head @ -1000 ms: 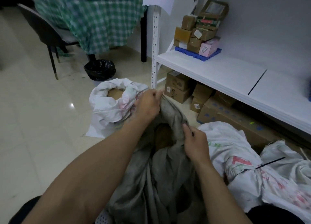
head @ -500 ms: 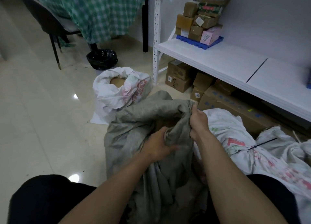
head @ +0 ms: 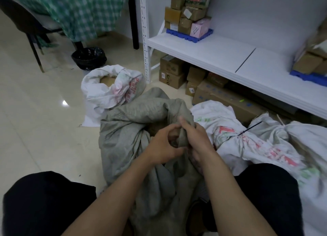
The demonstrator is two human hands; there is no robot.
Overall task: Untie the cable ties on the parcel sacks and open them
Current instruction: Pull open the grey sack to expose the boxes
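A grey woven sack (head: 127,129) stands on the floor between my knees, its mouth slack and folded over. My left hand (head: 163,145) and my right hand (head: 196,140) meet at the near rim of the mouth, both gripping a bunched fold of the grey cloth. Behind it stands a white sack (head: 109,92) with its mouth open and a brown box showing inside. To the right lies another white sack (head: 247,143) whose neck is bound by a black cable tie (head: 249,129).
A white shelf unit (head: 221,57) holds boxes on blue pallets (head: 189,34); cardboard boxes (head: 171,72) sit beneath it. A black-lined bin (head: 89,58), a chair (head: 30,28) and a green checked tablecloth (head: 74,11) are at the back left. Pale tiled floor lies to the left.
My left hand came back from the sack's far rim to the near rim, and my right hand dropped to join it. The grey sack's mouth slumped lower. The camera tilted down.
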